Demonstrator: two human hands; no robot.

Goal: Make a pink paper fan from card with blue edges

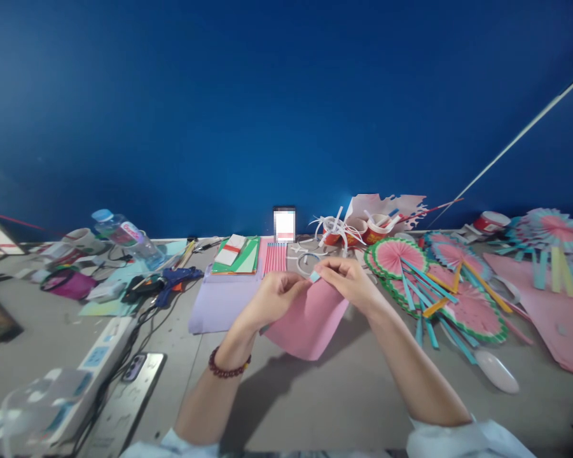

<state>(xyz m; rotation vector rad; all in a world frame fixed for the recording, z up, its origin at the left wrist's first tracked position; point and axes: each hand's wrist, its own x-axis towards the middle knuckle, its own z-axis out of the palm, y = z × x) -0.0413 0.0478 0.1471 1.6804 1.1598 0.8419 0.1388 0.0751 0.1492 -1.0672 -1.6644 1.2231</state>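
Note:
A sheet of pink paper (310, 324) hangs in front of me, held by its top edge above the grey table. My left hand (282, 292) pinches that edge between thumb and fingers, on the left. On the right, my right hand (346, 280) is closed on the same edge. Between the fingertips shows a small light-blue piece (315, 277) at the paper's top; whether it is a fold or a separate strip I cannot tell. The sheet's lower part curves outward and casts a shadow on the table.
Purple sheets (219, 305) lie left, under a green paper stack (248, 261). Several paper fans (400, 257) cover the right side, near a white oval object (498, 372). Leftward are a blue glue gun (176, 280), a plastic bottle (128, 238), a power strip (93, 369) and a phone (133, 388).

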